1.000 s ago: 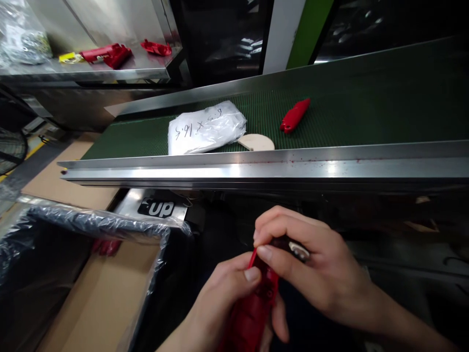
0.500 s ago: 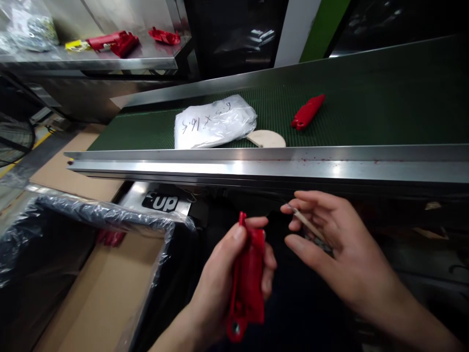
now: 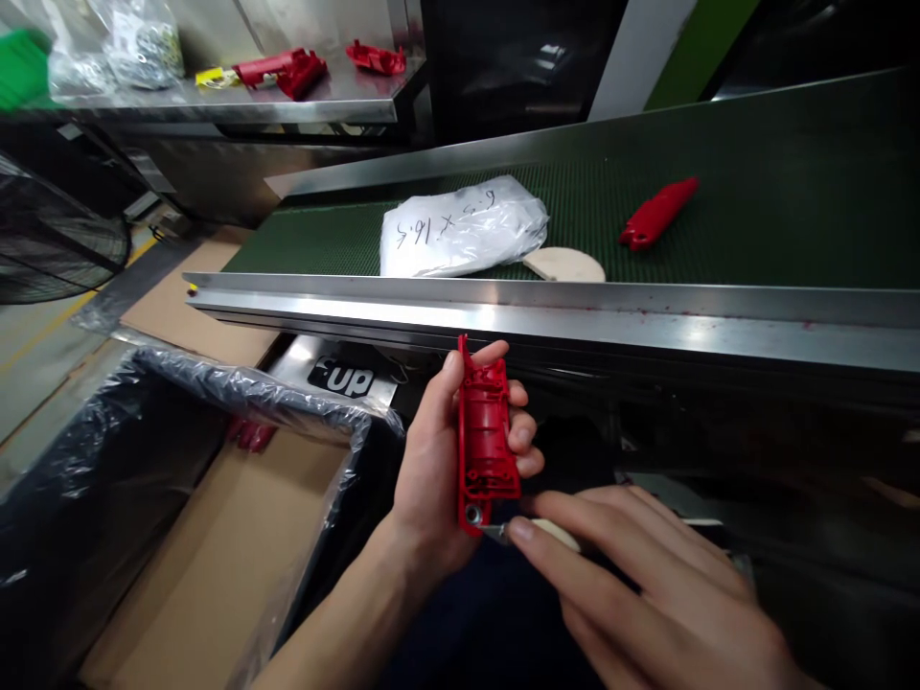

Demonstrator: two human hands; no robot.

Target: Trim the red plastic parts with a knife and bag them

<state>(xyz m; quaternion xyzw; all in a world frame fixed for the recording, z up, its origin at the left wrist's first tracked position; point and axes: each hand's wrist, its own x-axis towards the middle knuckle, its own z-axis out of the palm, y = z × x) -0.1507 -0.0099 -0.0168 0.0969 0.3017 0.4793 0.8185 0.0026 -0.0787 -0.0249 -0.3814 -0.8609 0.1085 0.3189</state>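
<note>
My left hand (image 3: 431, 450) is closed around a red plastic housing half (image 3: 490, 431), its hollow ribbed inside facing up. A round metal insert sits in the ring at the housing's near end. In my right hand (image 3: 632, 565) is a small knife (image 3: 553, 534) with a pale handle, pinched between thumb and fingers. The blade's tip is at the ring, apparently touching its edge. Part of the handle is hidden by my fingers. Beyond my hands, another red plastic part (image 3: 659, 214) lies on the green conveyor belt (image 3: 783, 211).
A white plastic packet (image 3: 460, 230) with handwriting and a pale rounded piece (image 3: 565, 264) lie on the belt behind its metal rail (image 3: 575, 311). A lined bin (image 3: 216, 537) stands at left. Red parts (image 3: 284, 69) and clear bags (image 3: 144, 43) rest on a steel shelf; a fan (image 3: 57, 225) is far left.
My left hand has raised the housing and turned its hollow side into view. My right hand has moved down and left, bringing the knife blade to the ring end. The view has shifted left.
</note>
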